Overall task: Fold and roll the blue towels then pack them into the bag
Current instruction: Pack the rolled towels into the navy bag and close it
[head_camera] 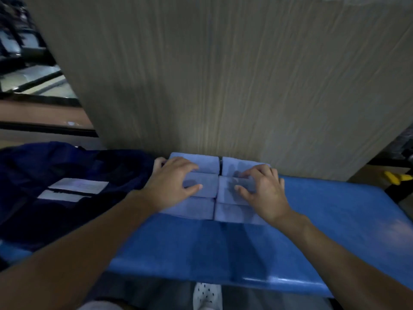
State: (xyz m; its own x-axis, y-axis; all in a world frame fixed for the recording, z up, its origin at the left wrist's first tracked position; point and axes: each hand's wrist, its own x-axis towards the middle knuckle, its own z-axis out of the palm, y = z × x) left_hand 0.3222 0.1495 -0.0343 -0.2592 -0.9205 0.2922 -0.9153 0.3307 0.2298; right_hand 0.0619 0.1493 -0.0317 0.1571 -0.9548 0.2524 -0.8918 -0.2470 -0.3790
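- Both hands are down on the blue towels [207, 189], which sit in a tidy block of six, two side by side and three rows deep
- Left hand [176, 182] lies on the left rows with its fingers spread and a little bent, tips on the far towel and thumb on the middle one
- Right hand [261, 189] does the same on the right rows, fingers spread and bent, pressing on top
- Neither hand looks wrapped round a towel; they seem to rest and press, not grab
- That block sits at the far edge of the blue table [223, 247], right up against a tall brown board [223, 74]
- Just to the left lies the dark bag [55, 166], slumped on the table with white labels [80, 185] showing; I cannot see towels in it
- These towels look soft and light, so they should squash easily and not break
- I think a loose roll could spring open if picked up by one end
- Best to hold each one round its middle, thumb on one side and fingers on the other, squeezing gently
- Sliding the hands in from the outer sides might lift a whole row at once
- Off to the right is something yellow [395, 177], too blurry to name
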